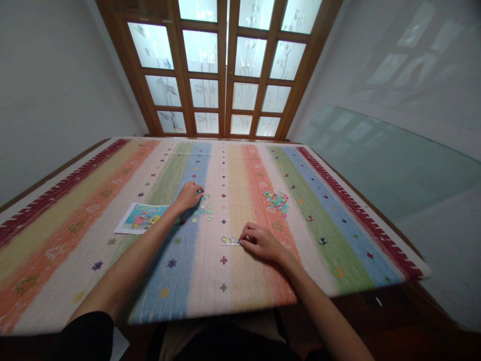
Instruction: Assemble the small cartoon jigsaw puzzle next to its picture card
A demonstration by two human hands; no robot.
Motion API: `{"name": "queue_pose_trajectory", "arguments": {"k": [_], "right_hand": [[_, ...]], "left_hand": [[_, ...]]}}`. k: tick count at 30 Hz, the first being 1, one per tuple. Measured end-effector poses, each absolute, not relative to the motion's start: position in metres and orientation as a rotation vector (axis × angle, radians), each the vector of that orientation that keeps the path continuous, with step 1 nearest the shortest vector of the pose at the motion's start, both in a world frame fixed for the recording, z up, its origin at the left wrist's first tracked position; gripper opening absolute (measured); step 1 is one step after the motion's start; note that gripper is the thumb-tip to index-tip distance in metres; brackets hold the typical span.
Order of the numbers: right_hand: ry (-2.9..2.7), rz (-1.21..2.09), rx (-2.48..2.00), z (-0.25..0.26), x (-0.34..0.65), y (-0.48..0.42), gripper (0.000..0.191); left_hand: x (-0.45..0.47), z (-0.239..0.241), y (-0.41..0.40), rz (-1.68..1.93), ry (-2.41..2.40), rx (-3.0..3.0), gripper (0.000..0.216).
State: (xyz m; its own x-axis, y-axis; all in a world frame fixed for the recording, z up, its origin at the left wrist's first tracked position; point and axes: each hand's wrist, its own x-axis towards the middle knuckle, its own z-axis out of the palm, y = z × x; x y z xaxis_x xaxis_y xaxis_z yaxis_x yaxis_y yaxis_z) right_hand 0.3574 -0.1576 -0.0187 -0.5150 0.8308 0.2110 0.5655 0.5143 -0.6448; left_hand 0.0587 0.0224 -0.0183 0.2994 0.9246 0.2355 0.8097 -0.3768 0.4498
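Note:
My left hand (190,195) is over the table at the upper edge of a loose group of jigsaw puzzle pieces (205,210). Its fingers are curled together, and whatever lies between them is too small to make out. Lower and to the right, a short strip of joined puzzle pieces (229,241) lies on the cloth. The thumb and fingertips of my right hand (260,241) are closed at the strip's right end, pinching a puzzle piece that they mostly cover. Left of my left forearm lies a reference picture (139,218) with cartoon figures, partly hidden by the arm.
A heap of mixed puzzle pieces (277,201) sits beyond my right hand. The striped tablecloth (240,281) covers a wide table. Behind the far edge stand wooden doors with glass panes (203,55). A glass panel (406,170) leans along the right wall.

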Motion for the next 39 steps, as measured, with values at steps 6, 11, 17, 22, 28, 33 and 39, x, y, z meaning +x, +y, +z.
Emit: {"name": "queue_pose_trajectory", "arguments": {"k": [6, 11, 17, 22, 28, 33, 39], "right_hand": [[-2.257, 0.682, -1.140, -0.021, 0.357, -0.157, 0.010], [-2.273, 0.681, -1.112, -0.022, 0.358, -0.156, 0.008], [-2.269, 0.707, -1.116, -0.018, 0.357, -0.157, 0.008], [-2.266, 0.706, -1.131, -0.016, 0.357, -0.158, 0.007], [-2.259, 0.714, -1.142, -0.018, 0.357, -0.158, 0.007], [-2.251, 0.718, -1.139, -0.018, 0.357, -0.158, 0.008], [-2.249, 0.715, -1.129, -0.017, 0.356, -0.158, 0.008]], "left_hand": [[0.059, 0.000, 0.009, 0.740, 1.515, 2.286, 0.008], [0.062, 0.016, -0.035, 0.710, 1.334, 2.261, 0.016], [0.077, 0.008, -0.103, 0.539, 1.003, 2.162, 0.017], [0.086, -0.008, -0.126, 0.500, 1.037, 2.133, 0.015], [0.088, -0.015, -0.129, 0.572, 1.094, 2.215, 0.011], [0.089, -0.015, -0.130, 0.533, 1.076, 2.230, 0.011], [0.090, -0.014, -0.131, 0.535, 1.100, 2.252, 0.012]]}}
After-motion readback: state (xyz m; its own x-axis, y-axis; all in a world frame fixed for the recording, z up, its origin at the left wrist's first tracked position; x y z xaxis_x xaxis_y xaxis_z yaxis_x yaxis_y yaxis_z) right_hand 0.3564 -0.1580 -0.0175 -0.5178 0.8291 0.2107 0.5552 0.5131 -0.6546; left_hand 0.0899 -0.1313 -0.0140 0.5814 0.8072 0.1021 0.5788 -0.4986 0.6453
